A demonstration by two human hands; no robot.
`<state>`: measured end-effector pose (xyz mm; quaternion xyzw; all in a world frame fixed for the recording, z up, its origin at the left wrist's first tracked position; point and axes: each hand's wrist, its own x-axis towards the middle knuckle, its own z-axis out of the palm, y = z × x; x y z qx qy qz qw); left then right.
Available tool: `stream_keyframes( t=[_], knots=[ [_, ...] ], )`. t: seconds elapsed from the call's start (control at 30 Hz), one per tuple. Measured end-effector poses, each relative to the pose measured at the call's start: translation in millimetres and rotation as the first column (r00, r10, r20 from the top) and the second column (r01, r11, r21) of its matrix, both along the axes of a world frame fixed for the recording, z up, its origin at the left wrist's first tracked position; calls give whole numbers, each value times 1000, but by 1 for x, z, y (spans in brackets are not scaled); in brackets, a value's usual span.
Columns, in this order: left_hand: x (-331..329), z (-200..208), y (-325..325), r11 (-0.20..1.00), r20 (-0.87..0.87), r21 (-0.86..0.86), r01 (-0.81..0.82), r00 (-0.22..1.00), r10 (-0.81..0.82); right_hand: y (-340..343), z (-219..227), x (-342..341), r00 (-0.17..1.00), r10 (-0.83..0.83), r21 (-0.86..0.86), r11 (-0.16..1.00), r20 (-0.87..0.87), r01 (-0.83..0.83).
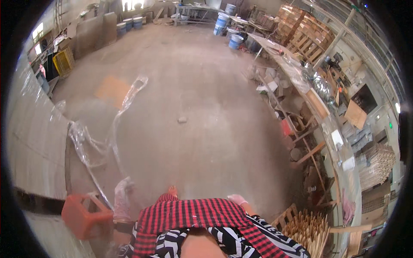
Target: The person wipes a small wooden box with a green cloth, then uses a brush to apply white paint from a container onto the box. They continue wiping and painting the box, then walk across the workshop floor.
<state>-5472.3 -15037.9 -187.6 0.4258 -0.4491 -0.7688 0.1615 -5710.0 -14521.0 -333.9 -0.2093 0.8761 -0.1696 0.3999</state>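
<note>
My left hand (124, 193), in a pale glove, hangs at the lower left. It is beside an orange-red plastic stool or crate (86, 215) and close to a long strip of clear plastic film (115, 137). Blur hides how its fingers are set. At the edge of a red-and-black checked apron (193, 213), my right hand (237, 199) shows in part, also gloved. The cloth covers some of it, and nothing held can be made out there. Crumpled clear film (86, 142) trails along the wrapped pale stack at the left.
A small block (182, 120) and a flat brown sheet (114, 91) lie on the dusty floor (206, 86). Along the right runs a cluttered workbench (316, 103), with a bundle of wooden sticks (303, 230) near me. Blue buckets (221, 23) stand at the back.
</note>
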Motion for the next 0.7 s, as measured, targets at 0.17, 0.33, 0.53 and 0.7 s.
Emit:
stream_keyframes(
  t=[0.17,0.33,0.53,0.7],
  knots=[
    [-184,53,-59,944,8,-206,258,965,-262,3,-56,-60,976,-216,-159,964,8,214],
    [-352,76,-90,884,-16,-256,392,912,-410,-21,-55,-136,961,-258,169,956,103,239],
    [-483,20,-161,916,14,-190,355,933,-359,-90,-47,-315,1000,16,109,994,-3,-16],
    [-551,46,-191,977,47,-123,175,984,-170,-168,-16,-525,880,383,69,923,-281,-379]
  ],
)
